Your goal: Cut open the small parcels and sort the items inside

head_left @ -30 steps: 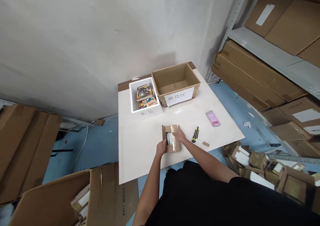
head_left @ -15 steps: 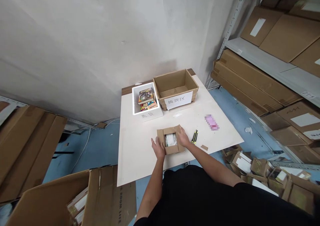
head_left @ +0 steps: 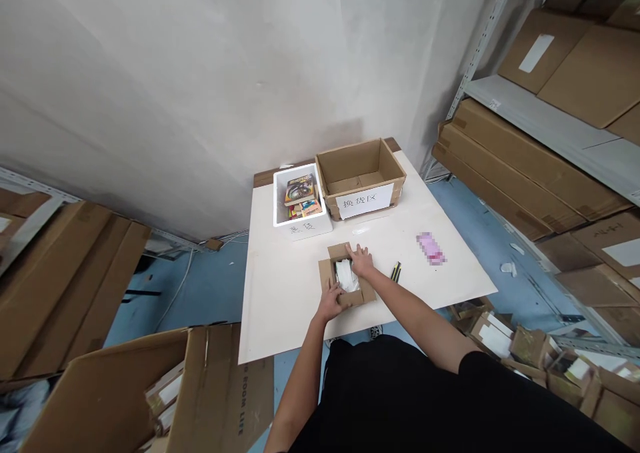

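Observation:
A small brown cardboard box [head_left: 364,291] lies on the white table [head_left: 280,293] with its flaps open. Something white wrapped in plastic [head_left: 344,274] shows inside it. My left hand [head_left: 331,301] grips the box's near left corner, fingers curled on the edge. My right hand [head_left: 360,261] rests on the box's far right flap, fingers stretched over the white content. A yellow and black utility knife [head_left: 396,271] lies just to the right of my right forearm.
At the table's back stand a white foam bin [head_left: 303,227] with colourful small boxes and an open labelled carton [head_left: 361,199]. A pink item [head_left: 430,248] lies to the right. Metal shelving with big cartons [head_left: 525,146] stands right; small parcels [head_left: 505,336] litter the floor; an open carton [head_left: 125,393] sits near left.
The small box's flaps have been spread open and the white content is now exposed. My left hand moved to the near corner; my right hand moved over the box's far side.

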Demonstrator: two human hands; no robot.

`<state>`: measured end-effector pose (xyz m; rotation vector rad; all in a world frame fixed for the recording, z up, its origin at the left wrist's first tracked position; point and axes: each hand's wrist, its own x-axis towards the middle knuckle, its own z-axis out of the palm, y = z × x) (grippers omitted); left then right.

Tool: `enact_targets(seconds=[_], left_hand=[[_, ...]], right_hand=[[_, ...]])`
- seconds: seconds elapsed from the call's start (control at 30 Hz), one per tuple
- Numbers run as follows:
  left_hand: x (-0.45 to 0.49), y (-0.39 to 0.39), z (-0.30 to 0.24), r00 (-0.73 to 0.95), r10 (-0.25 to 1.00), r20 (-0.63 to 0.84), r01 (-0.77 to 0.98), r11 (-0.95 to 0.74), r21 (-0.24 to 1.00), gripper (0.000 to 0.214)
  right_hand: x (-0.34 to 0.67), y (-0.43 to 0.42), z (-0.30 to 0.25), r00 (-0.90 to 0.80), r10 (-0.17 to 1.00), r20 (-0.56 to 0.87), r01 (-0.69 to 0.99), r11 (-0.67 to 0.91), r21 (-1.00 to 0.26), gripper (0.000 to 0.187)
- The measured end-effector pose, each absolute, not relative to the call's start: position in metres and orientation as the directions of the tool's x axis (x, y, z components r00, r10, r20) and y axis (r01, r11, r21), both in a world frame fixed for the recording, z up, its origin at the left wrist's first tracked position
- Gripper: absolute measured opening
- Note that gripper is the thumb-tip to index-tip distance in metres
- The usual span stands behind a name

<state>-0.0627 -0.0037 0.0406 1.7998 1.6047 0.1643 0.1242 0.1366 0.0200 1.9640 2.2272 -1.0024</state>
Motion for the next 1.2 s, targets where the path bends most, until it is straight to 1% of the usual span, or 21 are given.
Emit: enact_targets(seconds=[0.03, 0.1, 0.17, 0.2, 0.27, 0.3, 0.33, 0.37, 0.43, 0.5, 0.57, 0.63, 0.67, 0.73, 0.8, 0.9, 1.0, 1.07, 1.13, 1.2], left_hand=[[-0.063, -0.008, 0.040, 0.210, 0.914, -0.348, 0.806, 0.039, 0.590, 0.025], [-0.063, -0.016, 0.037, 0.207, 0.918, -0.339, 0.781, 0.053, 0.622, 0.033], [-0.062, -0.022, 0.033, 0.235, 0.911, -0.338, 0.775, 0.034, 0.631, 0.027], [-0.062, -0.024, 0.031, 0.244, 0.909, -0.338, 0.779, 0.023, 0.626, 0.034], [-0.060, -0.026, 0.026, 0.233, 0.912, -0.339, 0.797, 0.021, 0.604, 0.066], [-0.058, -0.027, 0.023, 0.216, 0.917, -0.335, 0.805, 0.027, 0.592, 0.075], [-0.055, -0.028, 0.021, 0.198, 0.924, -0.328, 0.812, 0.033, 0.582, 0.075], [-0.052, -0.030, 0.019, 0.184, 0.931, -0.316, 0.817, 0.033, 0.575, 0.068], [-0.047, -0.033, 0.015, 0.174, 0.944, -0.281, 0.823, 0.018, 0.568, 0.042], [-0.042, -0.038, 0.015, 0.175, 0.953, -0.245, 0.823, -0.005, 0.568, 0.018], [-0.039, -0.041, 0.016, 0.175, 0.959, -0.223, 0.819, -0.016, 0.573, 0.009], [-0.037, -0.042, 0.018, 0.164, 0.962, -0.219, 0.817, -0.008, 0.576, 0.009], [-0.036, -0.042, 0.019, 0.160, 0.962, -0.222, 0.818, -0.003, 0.576, 0.009], [-0.035, -0.041, 0.020, 0.153, 0.961, -0.229, 0.819, 0.006, 0.573, 0.008], [-0.033, -0.041, 0.020, 0.156, 0.960, -0.233, 0.821, 0.006, 0.571, 0.008], [-0.033, -0.041, 0.019, 0.157, 0.961, -0.230, 0.822, 0.002, 0.569, 0.010], [-0.035, -0.041, 0.018, 0.147, 0.963, -0.226, 0.819, 0.010, 0.573, 0.010], [-0.037, -0.041, 0.018, 0.149, 0.964, -0.220, 0.815, 0.006, 0.579, 0.010], [-0.038, -0.041, 0.018, 0.158, 0.965, -0.211, 0.813, -0.006, 0.582, 0.011], [-0.036, -0.041, 0.017, 0.165, 0.965, -0.206, 0.816, -0.016, 0.577, 0.012]], right_hand=[[0.123, 0.140, 0.017, -0.192, 0.879, -0.436, 0.896, -0.024, -0.444, 0.092], [0.123, 0.144, 0.011, -0.164, 0.863, -0.477, 0.896, -0.072, -0.438, 0.090], [0.126, 0.146, 0.005, -0.166, 0.853, -0.494, 0.892, -0.084, -0.444, 0.089], [0.128, 0.146, 0.003, -0.176, 0.851, -0.495, 0.890, -0.078, -0.450, 0.090], [0.133, 0.145, 0.001, -0.213, 0.849, -0.483, 0.888, -0.038, -0.458, 0.094], [0.134, 0.143, 0.002, -0.236, 0.851, -0.469, 0.889, -0.006, -0.458, 0.095], [0.136, 0.141, 0.003, -0.254, 0.857, -0.448, 0.892, 0.029, -0.451, 0.095], [0.137, 0.138, 0.005, -0.265, 0.869, -0.418, 0.897, 0.063, -0.438, 0.095], [0.137, 0.127, 0.009, -0.259, 0.904, -0.340, 0.913, 0.113, -0.393, 0.092], [0.135, 0.112, 0.013, -0.251, 0.942, -0.223, 0.917, 0.158, -0.366, 0.086], [0.130, 0.099, 0.015, -0.291, 0.951, -0.108, 0.890, 0.228, -0.395, 0.075], [0.121, 0.091, 0.016, -0.381, 0.921, -0.076, 0.841, 0.312, -0.442, 0.059], [0.116, 0.091, 0.016, -0.422, 0.900, -0.108, 0.828, 0.334, -0.451, 0.054], [0.105, 0.098, 0.015, -0.456, 0.856, -0.243, 0.846, 0.333, -0.416, 0.052], [0.095, 0.111, 0.013, -0.437, 0.818, -0.373, 0.884, 0.315, -0.346, 0.059], [0.085, 0.123, 0.010, -0.434, 0.764, -0.478, 0.898, 0.323, -0.299, 0.073], [0.085, 0.111, 0.005, -0.461, 0.707, -0.536, 0.887, 0.348, -0.303, 0.073], [0.091, 0.094, 0.001, -0.493, 0.678, -0.546, 0.870, 0.380, -0.313, 0.068], [0.097, 0.079, -0.003, -0.527, 0.687, -0.499, 0.849, 0.410, -0.332, 0.060], [0.102, 0.075, -0.005, -0.521, 0.744, -0.418, 0.849, 0.401, -0.344, 0.054]])
